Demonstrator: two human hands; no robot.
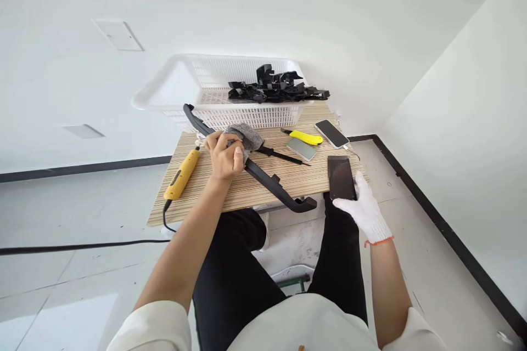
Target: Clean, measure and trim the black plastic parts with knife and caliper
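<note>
Room: white walls, pale tiled floor, dark skirting. Desk [242,186], one, striped wood-look top, set near the wall.

Black bar [267,180], one, long, ends bent; lies slantwise over the desk, far end before the basket, near end past the front edge. Left grip [225,156], bare, closed round it near mid-length, probably for balance, both ends being free.

Grey cloth [251,136], one, bunched at the left fingers; whether pinched or merely touching, cannot tell.

Dark slab [342,178], one, flat, at the desk's right front corner. Right grip [366,209], in a white glove, clamped on its lower end, thumb and fingers at opposite sides, seemingly to steady it.

Basket [272,115], white, one, at the back; black plastic parts [275,88] heaped in its right half, likely to keep the front free.

Yellow-handled tool [181,175], one, at the left edge, its cord falling clear of the work.

Thin black rod [286,157], pointing right from beside the cloth. Yellow cutter [306,137], grey plate [302,149] and phone [331,134], grouped right, presumably for easy reach.
</note>
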